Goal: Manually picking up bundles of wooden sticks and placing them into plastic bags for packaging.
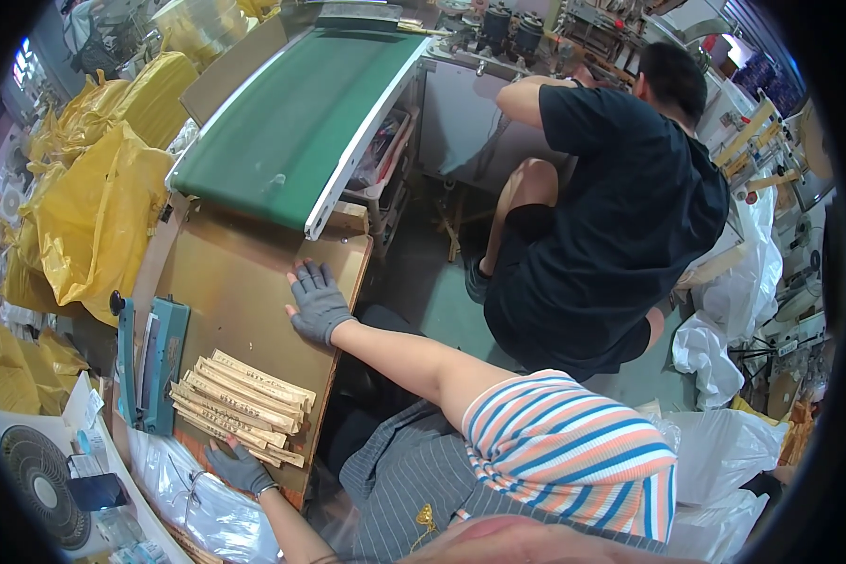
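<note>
My right hand [320,303], in a grey fingerless glove, lies flat near the edge of a brown tabletop [244,258], fingers spread, holding nothing. Toward the lower left, my left hand [242,467] wears a matching glove. Its fingers are apart beside the lowest of several long, narrow cream paper packets [244,395] with dark print; they come up to the packets' edge, and whether they press on it I cannot tell. The packets lie in overlapping rows on the tabletop. A teal bench-top device like a heat sealer [164,367] stands left of them.
A green conveyor belt [301,122] meets the table's far end. Yellow sacks [94,221] crowd the left. Below are clear plastic bags [188,489], a fan [42,484] and a phone [99,492]. Another person in black [611,226] crouches at the right, facing machinery.
</note>
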`<state>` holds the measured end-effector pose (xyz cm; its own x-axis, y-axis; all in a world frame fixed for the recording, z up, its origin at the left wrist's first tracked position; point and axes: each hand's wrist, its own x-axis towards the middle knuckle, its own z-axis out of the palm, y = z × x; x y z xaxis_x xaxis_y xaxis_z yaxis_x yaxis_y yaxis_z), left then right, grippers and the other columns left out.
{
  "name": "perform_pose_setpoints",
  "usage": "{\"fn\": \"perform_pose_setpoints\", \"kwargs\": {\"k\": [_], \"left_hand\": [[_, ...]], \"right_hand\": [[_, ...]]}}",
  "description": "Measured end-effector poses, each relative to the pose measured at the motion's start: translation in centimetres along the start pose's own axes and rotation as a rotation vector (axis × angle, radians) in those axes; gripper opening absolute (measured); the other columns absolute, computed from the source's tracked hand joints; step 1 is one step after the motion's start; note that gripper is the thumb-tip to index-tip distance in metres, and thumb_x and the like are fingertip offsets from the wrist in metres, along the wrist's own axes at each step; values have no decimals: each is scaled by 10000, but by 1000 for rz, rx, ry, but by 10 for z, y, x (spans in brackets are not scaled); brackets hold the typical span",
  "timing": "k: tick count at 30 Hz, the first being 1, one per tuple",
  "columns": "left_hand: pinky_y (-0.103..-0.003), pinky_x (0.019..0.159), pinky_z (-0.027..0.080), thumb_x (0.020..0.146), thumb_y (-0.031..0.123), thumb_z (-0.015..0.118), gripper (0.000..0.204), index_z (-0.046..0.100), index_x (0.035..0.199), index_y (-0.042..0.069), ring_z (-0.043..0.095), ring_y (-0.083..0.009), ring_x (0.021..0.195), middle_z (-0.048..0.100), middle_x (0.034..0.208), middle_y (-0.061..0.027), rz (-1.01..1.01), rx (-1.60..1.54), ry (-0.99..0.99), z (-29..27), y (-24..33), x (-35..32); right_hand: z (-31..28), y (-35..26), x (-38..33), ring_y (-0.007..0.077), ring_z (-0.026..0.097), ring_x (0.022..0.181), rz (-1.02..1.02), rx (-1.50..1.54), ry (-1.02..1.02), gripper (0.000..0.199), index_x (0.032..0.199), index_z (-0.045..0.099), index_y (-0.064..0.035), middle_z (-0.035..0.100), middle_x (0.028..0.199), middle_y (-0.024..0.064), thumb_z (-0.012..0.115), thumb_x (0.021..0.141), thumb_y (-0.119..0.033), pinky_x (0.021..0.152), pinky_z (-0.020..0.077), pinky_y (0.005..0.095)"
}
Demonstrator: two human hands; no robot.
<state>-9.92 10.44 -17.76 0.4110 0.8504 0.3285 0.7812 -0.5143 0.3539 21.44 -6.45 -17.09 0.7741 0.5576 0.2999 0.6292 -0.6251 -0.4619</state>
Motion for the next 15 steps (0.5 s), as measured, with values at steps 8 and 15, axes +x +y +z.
{"fn": "perform_pose_setpoints", "kwargs": {"k": [8,15], "left_hand": [[-444,831,418,791,327,640,416,556,1044,7,520,-365,944,547,982,-186,120,75,165,-22,16,-11],[-443,984,355,804,459,621,588,538,1153,-7,467,-374,1147,509,1214,-221,44,27,207,-7,6,-16]], "right_hand": [[-10,-6,-3,404,306,1277,-1,-14,-263,642,1279,383,58,361,1344,275,565,778,-299,1078,231,461],[-5,-1,-5,348,295,1308,-84,-235,-21,657,1350,322,5,382,1373,197,515,824,-337,1079,198,498]]}}
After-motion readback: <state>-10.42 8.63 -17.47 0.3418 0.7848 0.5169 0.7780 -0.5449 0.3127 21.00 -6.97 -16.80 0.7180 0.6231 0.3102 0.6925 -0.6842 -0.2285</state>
